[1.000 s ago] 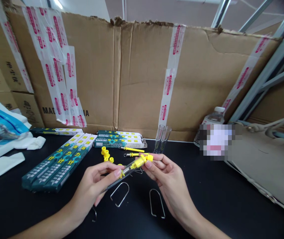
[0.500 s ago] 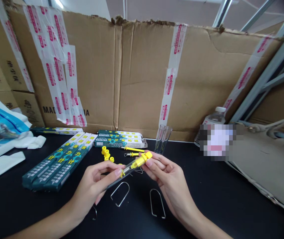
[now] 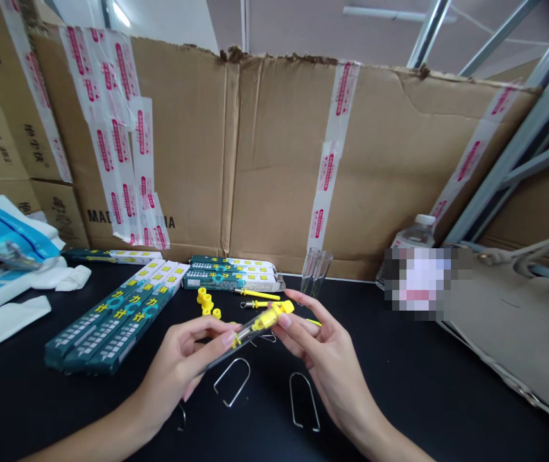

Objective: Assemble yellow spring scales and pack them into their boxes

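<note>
My left hand (image 3: 185, 359) is wrapped round the clear tube of a spring scale (image 3: 250, 332), which slants up to the right. Inside the tube show a metal spring and yellow fittings. At its upper end sits a yellow cap (image 3: 282, 308), pinched by the thumb and fingers of my right hand (image 3: 325, 356), whose index finger is lifted off a little. Below the hands lie a bent wire loop (image 3: 232, 383) and a second wire loop (image 3: 304, 402). Yellow rods with metal hooks (image 3: 262, 305) and several small yellow caps (image 3: 205, 301) lie just behind.
Printed boxes (image 3: 115, 321) lie at the left, with more boxes (image 3: 230, 274) at the back. Clear tubes (image 3: 316, 273) stand near the cardboard wall (image 3: 278, 160). A bottle (image 3: 416, 231) and a beige bag (image 3: 510, 321) are on the right, white cloth and a blue packet (image 3: 11, 234) on the left.
The right index finger has lifted away from the cap, and a yellow rod end shows behind the right hand. The view has tipped up slightly. The left hand keeps its hold.
</note>
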A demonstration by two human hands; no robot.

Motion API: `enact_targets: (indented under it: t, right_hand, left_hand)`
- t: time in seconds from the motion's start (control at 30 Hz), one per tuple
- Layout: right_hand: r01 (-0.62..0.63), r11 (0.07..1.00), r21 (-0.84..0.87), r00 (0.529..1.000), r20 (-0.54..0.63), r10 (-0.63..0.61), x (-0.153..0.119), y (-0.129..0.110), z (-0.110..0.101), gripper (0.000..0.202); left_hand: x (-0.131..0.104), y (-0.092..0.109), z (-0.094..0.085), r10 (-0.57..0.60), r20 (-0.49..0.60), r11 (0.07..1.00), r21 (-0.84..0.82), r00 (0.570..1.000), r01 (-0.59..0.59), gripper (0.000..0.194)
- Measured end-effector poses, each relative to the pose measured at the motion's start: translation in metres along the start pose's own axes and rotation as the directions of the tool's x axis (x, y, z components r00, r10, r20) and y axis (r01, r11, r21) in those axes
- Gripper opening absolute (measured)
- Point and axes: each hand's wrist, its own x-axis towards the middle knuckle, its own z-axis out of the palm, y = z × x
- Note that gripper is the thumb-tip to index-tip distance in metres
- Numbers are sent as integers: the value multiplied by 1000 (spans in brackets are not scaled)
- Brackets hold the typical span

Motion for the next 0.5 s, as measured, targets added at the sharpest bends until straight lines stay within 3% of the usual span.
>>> enact_targets:
  t: [0.37,0.5]
  right_hand:
    - [-94,995,-16,994,61,95,4,-2,-7,59]
    - [-95,995,-6,991,92,95,5,-3,-7,48]
  left_hand:
    - [2,-9,-4,75,5,997,15,997,-75,35]
    - [2,-10,-5,126,4,992,27,992,-126,30]
